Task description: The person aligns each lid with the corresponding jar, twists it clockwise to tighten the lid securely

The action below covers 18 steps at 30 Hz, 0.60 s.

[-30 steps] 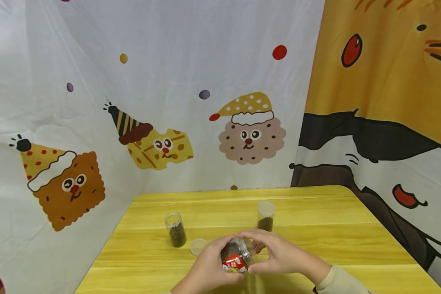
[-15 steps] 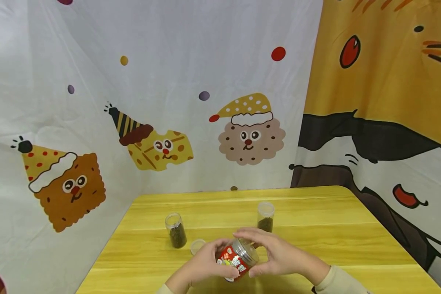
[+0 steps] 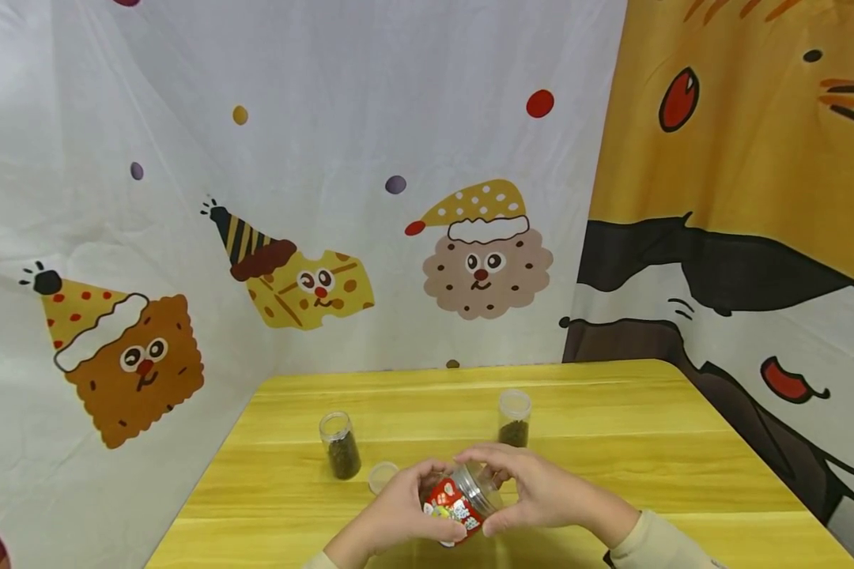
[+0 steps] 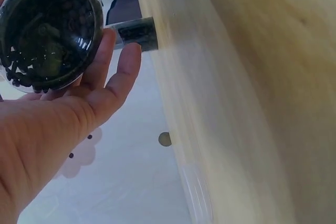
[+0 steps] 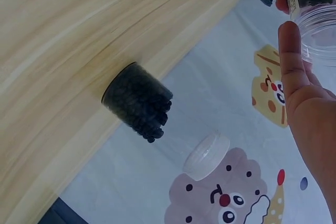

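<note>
My left hand (image 3: 398,514) holds a clear plastic jar (image 3: 447,504) with a red cartoon label, tilted so its mouth points to the right. Dark pellets fill part of it; the jar's round base (image 4: 50,30) faces the left wrist camera. At the jar's mouth, the thumb and fingers of my right hand (image 3: 544,496) curl round a clear lid (image 5: 323,38). Part of the lid is hidden behind those fingers. Both hands are above the yellow wood-grain table (image 3: 612,427).
An uncapped jar (image 3: 343,457) of dark pellets stands at left, beside a loose clear lid (image 3: 383,477) lying flat. Behind my right hand stands another pellet jar (image 3: 515,431), capped with a translucent lid (image 5: 207,156). A cartoon-printed cloth (image 3: 398,118) hangs behind the table.
The left hand has turned the jar, bringing its red label up and towards the head camera. The right hand stays at the lid, almost still. The other jars have not moved.
</note>
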Motion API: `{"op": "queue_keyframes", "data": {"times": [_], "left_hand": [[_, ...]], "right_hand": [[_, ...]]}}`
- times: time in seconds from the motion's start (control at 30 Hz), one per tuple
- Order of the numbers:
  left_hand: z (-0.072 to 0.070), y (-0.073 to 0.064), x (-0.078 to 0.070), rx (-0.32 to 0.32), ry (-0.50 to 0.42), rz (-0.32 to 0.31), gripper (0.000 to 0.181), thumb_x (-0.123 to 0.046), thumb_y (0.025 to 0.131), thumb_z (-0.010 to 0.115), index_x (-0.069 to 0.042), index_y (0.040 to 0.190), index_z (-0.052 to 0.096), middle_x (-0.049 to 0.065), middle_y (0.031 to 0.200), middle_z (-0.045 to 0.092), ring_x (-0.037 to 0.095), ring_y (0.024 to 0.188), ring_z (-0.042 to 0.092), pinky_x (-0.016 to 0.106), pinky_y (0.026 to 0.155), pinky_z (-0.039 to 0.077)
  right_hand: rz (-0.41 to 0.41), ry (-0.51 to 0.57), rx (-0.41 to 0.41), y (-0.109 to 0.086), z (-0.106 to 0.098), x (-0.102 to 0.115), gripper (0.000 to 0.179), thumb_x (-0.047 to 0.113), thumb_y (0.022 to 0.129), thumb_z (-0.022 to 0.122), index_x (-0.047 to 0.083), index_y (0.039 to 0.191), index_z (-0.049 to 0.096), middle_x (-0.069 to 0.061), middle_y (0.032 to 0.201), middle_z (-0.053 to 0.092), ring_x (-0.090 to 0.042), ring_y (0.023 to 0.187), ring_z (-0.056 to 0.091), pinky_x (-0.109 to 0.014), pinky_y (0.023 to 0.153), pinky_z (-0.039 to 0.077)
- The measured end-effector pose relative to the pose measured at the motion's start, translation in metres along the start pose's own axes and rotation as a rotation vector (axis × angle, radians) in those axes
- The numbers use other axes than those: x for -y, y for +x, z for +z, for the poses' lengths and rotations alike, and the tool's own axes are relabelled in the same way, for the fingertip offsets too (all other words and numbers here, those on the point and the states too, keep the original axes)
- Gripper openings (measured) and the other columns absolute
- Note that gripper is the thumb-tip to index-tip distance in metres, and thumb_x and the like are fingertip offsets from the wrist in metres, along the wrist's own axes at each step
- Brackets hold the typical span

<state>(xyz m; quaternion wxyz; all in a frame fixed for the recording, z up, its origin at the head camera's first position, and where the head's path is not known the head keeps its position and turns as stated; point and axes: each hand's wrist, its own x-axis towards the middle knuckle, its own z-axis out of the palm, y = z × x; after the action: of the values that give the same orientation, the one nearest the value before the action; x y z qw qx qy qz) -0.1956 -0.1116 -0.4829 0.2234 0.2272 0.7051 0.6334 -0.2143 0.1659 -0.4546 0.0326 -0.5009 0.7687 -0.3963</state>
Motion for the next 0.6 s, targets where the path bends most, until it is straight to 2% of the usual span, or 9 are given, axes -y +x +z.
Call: {"op": "queue_keyframes", "data": {"times": [0.1, 0.3, 0.43, 0.6], "left_hand": [[-0.0004, 0.0001, 0.0007, -0.006, 0.017, 0.004, 0.067, -0.018, 0.083, 0.089, -0.005, 0.140, 0.057, 0.007, 0.122, 0.075, 0.023, 0.106, 0.074, 0.031, 0.084, 0.066], [-0.0032, -0.0002, 0.0031, -0.015, 0.085, -0.006, 0.065, -0.019, 0.082, 0.087, -0.009, 0.140, 0.059, 0.004, 0.122, 0.075, 0.020, 0.106, 0.074, 0.029, 0.085, 0.065], [-0.0031, -0.0004, 0.0036, -0.040, 0.111, -0.024, 0.067, -0.021, 0.081, 0.088, -0.011, 0.141, 0.059, 0.004, 0.122, 0.074, 0.020, 0.106, 0.072, 0.030, 0.084, 0.065], [-0.0002, -0.0005, 0.0026, -0.078, 0.143, 0.001, 0.070, -0.021, 0.080, 0.091, -0.011, 0.141, 0.058, 0.004, 0.122, 0.072, 0.019, 0.106, 0.070, 0.028, 0.083, 0.064]], "right_hand": [[0.000, -0.010, -0.007, -0.0006, 0.0002, -0.0019, 0.081, 0.030, 0.089, 0.088, 0.015, 0.158, 0.048, -0.013, 0.152, 0.060, -0.012, 0.114, 0.069, -0.034, 0.092, 0.064], [0.009, -0.058, 0.001, -0.0013, -0.0006, -0.0010, 0.089, 0.030, 0.085, 0.091, 0.016, 0.160, 0.045, -0.014, 0.156, 0.056, -0.030, 0.122, 0.070, -0.038, 0.094, 0.064], [0.027, -0.041, 0.029, -0.0019, -0.0010, -0.0020, 0.081, 0.029, 0.091, 0.087, 0.018, 0.160, 0.046, -0.015, 0.157, 0.054, -0.029, 0.122, 0.070, -0.037, 0.093, 0.065], [0.026, -0.004, 0.036, -0.0019, -0.0013, -0.0041, 0.072, 0.030, 0.096, 0.082, 0.018, 0.158, 0.048, -0.014, 0.154, 0.057, -0.026, 0.120, 0.069, -0.036, 0.093, 0.065]]}}
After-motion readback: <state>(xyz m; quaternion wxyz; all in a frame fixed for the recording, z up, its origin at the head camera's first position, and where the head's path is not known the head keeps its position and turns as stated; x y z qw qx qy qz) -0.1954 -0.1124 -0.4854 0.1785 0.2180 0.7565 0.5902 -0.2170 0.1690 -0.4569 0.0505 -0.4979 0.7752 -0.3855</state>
